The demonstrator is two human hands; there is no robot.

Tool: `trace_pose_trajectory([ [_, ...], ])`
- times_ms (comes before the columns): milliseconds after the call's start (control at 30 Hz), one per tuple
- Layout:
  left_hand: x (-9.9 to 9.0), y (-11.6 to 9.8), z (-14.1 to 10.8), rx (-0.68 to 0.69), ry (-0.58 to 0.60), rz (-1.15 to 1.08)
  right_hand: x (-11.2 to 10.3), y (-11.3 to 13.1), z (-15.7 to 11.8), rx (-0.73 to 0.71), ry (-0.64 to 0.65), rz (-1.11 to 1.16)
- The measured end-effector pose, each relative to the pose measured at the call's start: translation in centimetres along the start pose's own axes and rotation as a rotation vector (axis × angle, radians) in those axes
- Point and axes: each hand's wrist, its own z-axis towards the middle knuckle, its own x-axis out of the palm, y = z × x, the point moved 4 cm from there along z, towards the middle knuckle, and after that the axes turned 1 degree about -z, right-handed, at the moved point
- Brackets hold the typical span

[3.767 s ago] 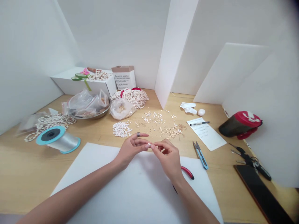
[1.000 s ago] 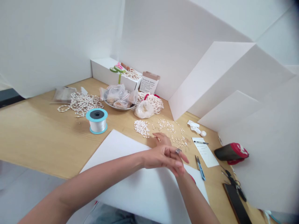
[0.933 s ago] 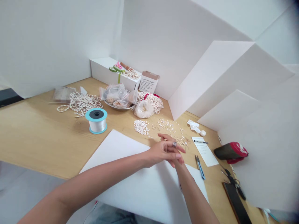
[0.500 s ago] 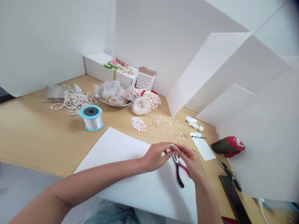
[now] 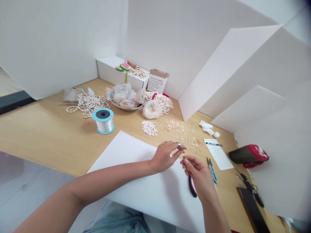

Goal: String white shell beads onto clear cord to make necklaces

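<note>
My left hand (image 5: 166,156), with a silver ring, is over the white sheet (image 5: 145,191). Its thumb and index finger are bent toward each other, and anything between them is too small to make out. Just to the right, a little apart from it, my right hand (image 5: 197,171) has thumb and fingertips pressed together; whatever they pinch cannot be seen. Under the right hand, pliers (image 5: 192,187) lie on the sheet, mostly hidden, one dark handle showing. Small beads (image 5: 190,143) are scattered on the table beyond both hands, with a pile of white beads (image 5: 149,128) to the left.
A thread spool (image 5: 104,121) stands at the left. Behind are strung beads (image 5: 93,103), a bowl (image 5: 128,108) of bags and a white box (image 5: 109,68). At the right are blue tweezers or snips (image 5: 212,170), a paper (image 5: 218,155), a red-and-black pouch (image 5: 249,154) and a black slab (image 5: 252,208).
My hands were touching at the fingertips and have now parted slightly. The right hand covers more of the pliers, and the blue tool now shows beside it. The view has shifted somewhat left.
</note>
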Motion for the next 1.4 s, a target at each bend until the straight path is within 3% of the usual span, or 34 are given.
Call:
trace_pose_trajectory([
  [167,0.4,0.2,-0.1,-0.024,0.072,0.015,-1.5,-0.1,-0.1,0.000,-0.003,-0.057],
  [300,0.8,0.1,-0.4,0.028,0.159,0.066,-4.8,0.9,-0.4,-0.031,-0.173,0.080],
  [400,1.1,0.0,-0.7,0.149,0.206,0.132,-8.2,1.2,-0.3,-0.079,-0.319,0.241],
  [533,1.9,-0.1,-1.4,0.381,0.299,0.218,-12.1,-0.1,0.7,-0.067,-0.462,0.360],
  [700,2.9,0.0,-2.5,0.581,0.421,0.317,-13.1,-3.4,2.4,0.026,-0.419,0.419],
  [1000,3.7,0.9,-3.5,0.658,0.504,0.370,-15.3,-7.5,3.8,0.073,-0.470,0.497],
  [1233,3.8,1.2,-3.2,0.561,0.591,0.384,-15.8,-9.3,4.2,0.042,-0.491,0.512],
  [1400,3.5,2.1,-0.5,0.177,0.541,0.573,-15.2,-9.9,4.1,0.003,-0.465,0.464],
])
